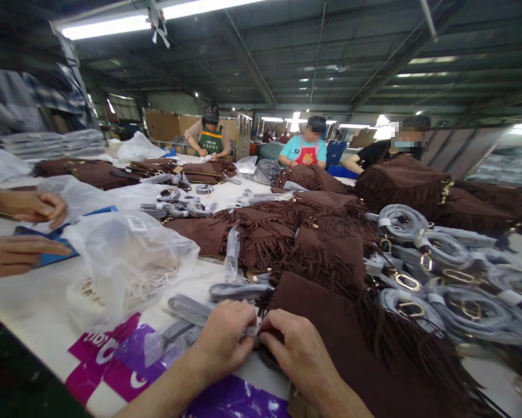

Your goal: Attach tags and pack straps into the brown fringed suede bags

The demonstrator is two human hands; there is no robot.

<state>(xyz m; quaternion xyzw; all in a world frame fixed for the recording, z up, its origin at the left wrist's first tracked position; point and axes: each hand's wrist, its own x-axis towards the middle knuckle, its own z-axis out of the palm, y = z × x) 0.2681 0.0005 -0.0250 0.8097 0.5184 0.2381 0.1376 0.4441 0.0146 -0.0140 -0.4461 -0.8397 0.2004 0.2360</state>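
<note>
My left hand [228, 331] is closed in a pinch, with a bit of clear plastic wrapping [251, 331] showing at its fingertips. Beside it, my right hand [293, 339] is also pinched, its fingertips almost meeting the left ones; what they grip is hidden. Both hands work at the left edge of a dark brown suede fringed bag [326, 325] lying flat. Grey plastic-wrapped straps [191, 310] lie just behind and left of my left hand. Under my forearms is a purple and magenta printed plastic bag [132, 354].
More brown fringed bags [330, 249] cover the table's middle. Coiled wrapped straps with gold clips [465, 302] pile up at right. A translucent bag [130, 261] stands left, near another person's hands [21, 255] and a blue item [60, 241]. Three co-workers [306, 148] work across the table.
</note>
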